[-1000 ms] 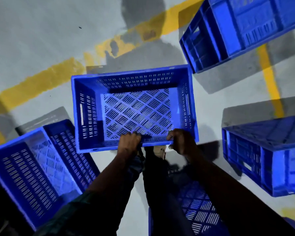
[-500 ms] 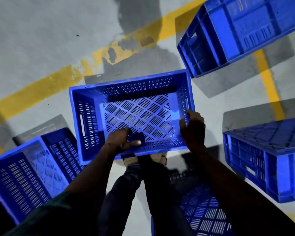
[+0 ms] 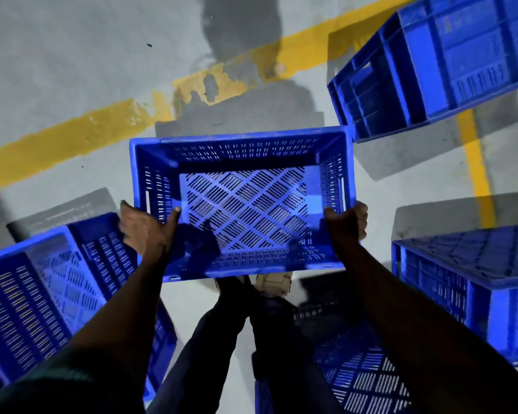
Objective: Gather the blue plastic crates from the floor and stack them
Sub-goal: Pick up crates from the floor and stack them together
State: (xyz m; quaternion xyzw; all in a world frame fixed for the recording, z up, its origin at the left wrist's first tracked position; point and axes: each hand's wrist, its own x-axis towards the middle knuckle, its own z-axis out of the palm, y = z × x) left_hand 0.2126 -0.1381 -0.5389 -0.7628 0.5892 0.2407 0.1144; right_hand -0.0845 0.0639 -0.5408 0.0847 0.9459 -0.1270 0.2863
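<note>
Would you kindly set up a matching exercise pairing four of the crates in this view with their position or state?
Items:
1. centre crate
2. upper-right crate
3. right-edge crate
4. lower-left crate

States:
A. upside down, base facing up
B. tipped, ribbed outer wall in view
C. gripped by left hand and right hand
D. tilted, slotted inside showing

Pairs: 1-C, 2-B, 3-A, 4-D

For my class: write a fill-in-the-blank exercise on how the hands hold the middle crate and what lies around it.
1. The left hand and right hand grip the held crate on its two ____ sides.
2. The held crate contains ____.
3. The painted line on the floor is ____.
4. The crate at right lies ____ up.

Missing words: short; nothing; yellow; bottom
</note>
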